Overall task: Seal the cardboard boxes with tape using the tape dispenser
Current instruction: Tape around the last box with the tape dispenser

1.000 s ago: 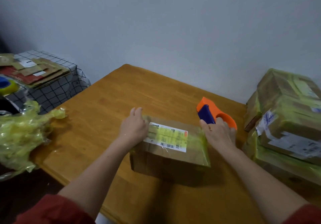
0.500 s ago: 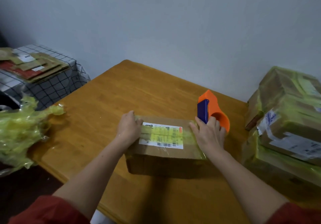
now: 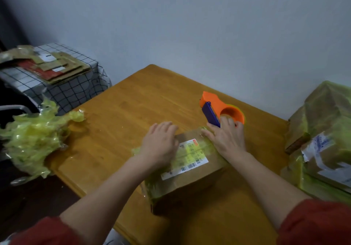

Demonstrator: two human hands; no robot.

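The cardboard box (image 3: 190,174) sat near the front of the wooden table (image 3: 133,111), label (image 3: 191,159) up, with yellowish tape (image 3: 152,187) already over its near corner. It looked small, stiff and probably light, so I judged it would skate on the smooth wood unless pinned from above. The glossy tape would give fingers little purchase.

The left hand (image 3: 161,146) lay flat on the top, fingers straight, pressing down. The right hand (image 3: 226,136) was at the far edge, thumb along the box, fingers curled on the near side of the orange tape dispenser (image 3: 222,109). That was hard plastic, best held by its body, clear of the cutter.

Taped boxes (image 3: 326,134) were stacked to the right and crumpled tape (image 3: 32,140) was heaped to the left.
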